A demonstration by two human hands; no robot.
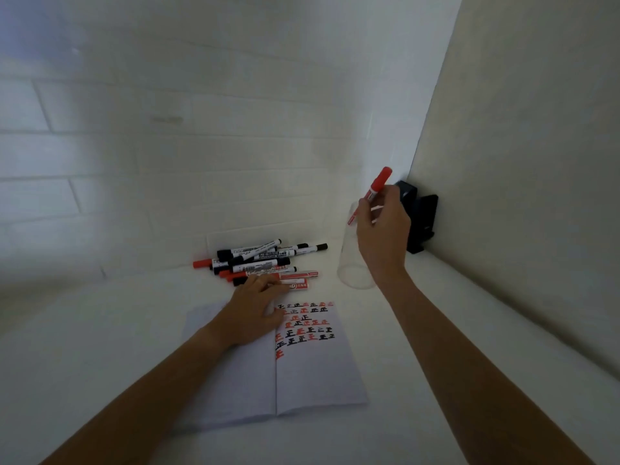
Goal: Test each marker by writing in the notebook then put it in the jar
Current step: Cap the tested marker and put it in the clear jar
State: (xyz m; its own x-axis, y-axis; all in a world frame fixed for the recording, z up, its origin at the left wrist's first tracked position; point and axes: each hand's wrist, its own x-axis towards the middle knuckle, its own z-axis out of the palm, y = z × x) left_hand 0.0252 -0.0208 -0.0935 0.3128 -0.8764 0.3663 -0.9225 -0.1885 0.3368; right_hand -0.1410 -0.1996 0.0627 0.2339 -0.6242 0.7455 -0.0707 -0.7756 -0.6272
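An open notebook [302,374] lies on the white table, its right page covered in rows of red and black marks. My right hand [384,229] pinches a capped red marker [377,187], held tilted above the mouth of a clear glass jar [352,263] that stands right of the pile. My left hand [251,310] rests over the notebook's top left, its fingers touching a red marker [295,286] at the near edge of a pile of black and red markers [261,260]. Whether the fingers grip it is unclear.
A black device [419,219] stands against the beige side panel [520,162] at the right. A white tiled wall [167,146] rises right behind the marker pile. Table edge runs along the right under the panel.
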